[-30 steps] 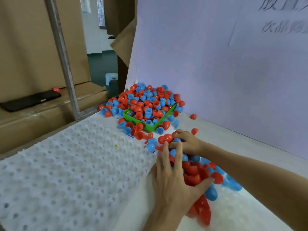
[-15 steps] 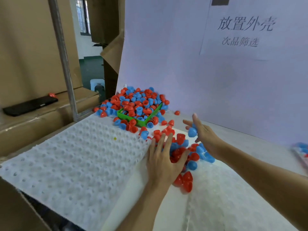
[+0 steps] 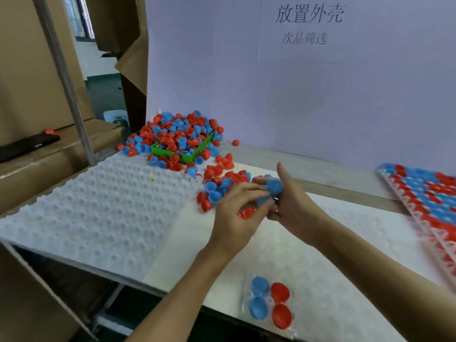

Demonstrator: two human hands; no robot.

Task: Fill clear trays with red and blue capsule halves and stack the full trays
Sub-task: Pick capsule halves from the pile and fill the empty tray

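Note:
My right hand (image 3: 292, 206) pinches a blue capsule half (image 3: 274, 185) at its fingertips, above the table's middle. My left hand (image 3: 234, 213) is right beside it with curled fingers, and red capsule halves (image 3: 246, 213) show under its palm. Loose red and blue halves (image 3: 219, 180) lie just beyond both hands. A clear tray (image 3: 333, 243) lies under and in front of the hands; its near corner holds two blue and two red halves (image 3: 270, 302). A full tray (image 3: 429, 193) lies at the right edge.
A green bin (image 3: 183, 156) heaped with red and blue halves stands at the back, with more spilled around it. A stack of empty white trays (image 3: 98, 208) covers the left of the table. A black phone (image 3: 27, 145) lies on cardboard boxes at far left.
Both hands were pressed flat on the loose halves, raking them along. They have lifted and come together, the right now pinching a blue half. The view has tilted up and pulled back.

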